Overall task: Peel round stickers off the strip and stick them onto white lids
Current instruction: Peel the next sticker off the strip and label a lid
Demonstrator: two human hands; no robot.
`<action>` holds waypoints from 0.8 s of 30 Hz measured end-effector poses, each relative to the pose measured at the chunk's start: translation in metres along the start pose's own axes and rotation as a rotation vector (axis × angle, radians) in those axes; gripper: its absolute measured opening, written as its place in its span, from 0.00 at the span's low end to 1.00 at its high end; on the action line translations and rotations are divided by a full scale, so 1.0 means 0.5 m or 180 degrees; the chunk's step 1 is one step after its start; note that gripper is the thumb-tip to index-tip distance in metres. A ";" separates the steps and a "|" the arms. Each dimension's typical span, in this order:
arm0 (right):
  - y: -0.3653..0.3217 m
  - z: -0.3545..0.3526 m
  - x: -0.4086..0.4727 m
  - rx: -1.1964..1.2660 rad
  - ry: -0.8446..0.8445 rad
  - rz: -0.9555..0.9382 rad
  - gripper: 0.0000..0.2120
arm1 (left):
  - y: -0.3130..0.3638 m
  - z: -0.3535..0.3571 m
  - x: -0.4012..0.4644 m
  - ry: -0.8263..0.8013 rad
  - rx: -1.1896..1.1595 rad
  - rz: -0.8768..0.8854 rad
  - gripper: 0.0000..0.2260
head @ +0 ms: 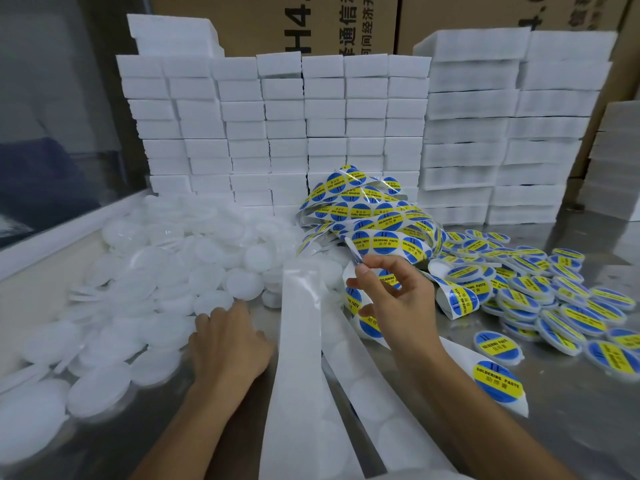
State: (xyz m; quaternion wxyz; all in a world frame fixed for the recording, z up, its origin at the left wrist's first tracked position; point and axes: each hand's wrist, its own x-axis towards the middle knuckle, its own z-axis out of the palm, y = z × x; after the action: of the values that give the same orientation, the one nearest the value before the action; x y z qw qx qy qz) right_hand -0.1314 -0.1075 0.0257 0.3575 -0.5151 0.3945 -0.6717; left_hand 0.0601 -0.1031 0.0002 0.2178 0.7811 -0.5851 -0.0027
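Peel step: right hand [388,289] pinches a sticker [356,252] at the strip [384,237] just beyond its fingertips. Left hand [228,337] rests spread on white lids [166,271]. Next: lift sticker free, press onto lid.

Plain lids [145,292] heaped left, labelled lids [561,306] right, foam blocks [277,133] walling the back

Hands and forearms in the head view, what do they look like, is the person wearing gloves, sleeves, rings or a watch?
Both the left hand and the right hand are bare: no gloves, rings, watch or wristband show. The forearms are uncovered down to the bottom edge of the picture, so no sleeve is in view. The fingernails that show are short and unpainted.
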 end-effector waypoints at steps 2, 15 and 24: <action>0.001 0.001 0.000 0.0046 0.0054 0.0014 0.04 | 0.005 -0.006 0.002 0.0327 -0.0009 0.0030 0.15; 0.001 0.010 -0.010 0.0450 -0.0418 0.0138 0.20 | 0.069 -0.005 -0.030 0.2065 -0.1727 0.2280 0.20; 0.012 0.012 -0.012 0.0488 -0.0541 0.0039 0.20 | 0.077 0.002 -0.037 0.1698 -0.1701 0.2473 0.11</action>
State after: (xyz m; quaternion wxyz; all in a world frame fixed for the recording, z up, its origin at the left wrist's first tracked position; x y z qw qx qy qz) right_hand -0.1241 -0.1055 0.0188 0.4321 -0.5390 0.3133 -0.6516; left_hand 0.0191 -0.0949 0.0081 0.5348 0.3983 -0.7342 0.1277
